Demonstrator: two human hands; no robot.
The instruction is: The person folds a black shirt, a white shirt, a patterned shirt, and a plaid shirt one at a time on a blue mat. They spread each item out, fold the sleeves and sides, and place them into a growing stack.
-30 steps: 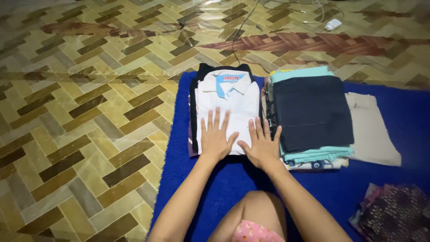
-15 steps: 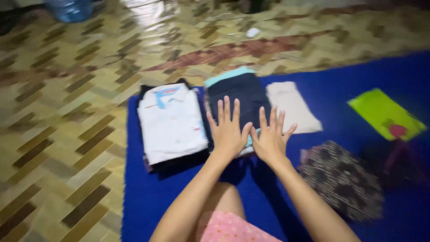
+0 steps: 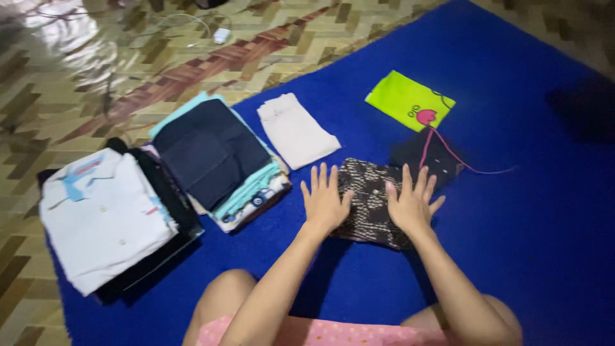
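My left hand point(image 3: 324, 200) and my right hand point(image 3: 412, 201) lie flat, fingers spread, on the two ends of a folded dark patterned cloth point(image 3: 368, 198) on the blue mat point(image 3: 525, 211). Neither hand grips anything. Left of the hands stands a stack of folded clothes topped by a dark navy piece point(image 3: 211, 152). Further left is a second stack with a folded white shirt point(image 3: 102, 218) on top.
A folded beige garment point(image 3: 296, 130) lies beyond the stacks. A lime-green folded piece point(image 3: 409, 100) and a dark cloth with a pink cord point(image 3: 428, 156) lie beyond my right hand. Patterned floor point(image 3: 77, 77) with cables and a white charger point(image 3: 221, 35) is at the upper left.
My view swung right. Both hands left the white shirt, passed over the navy stack, and now rest on the dark patterned cloth.
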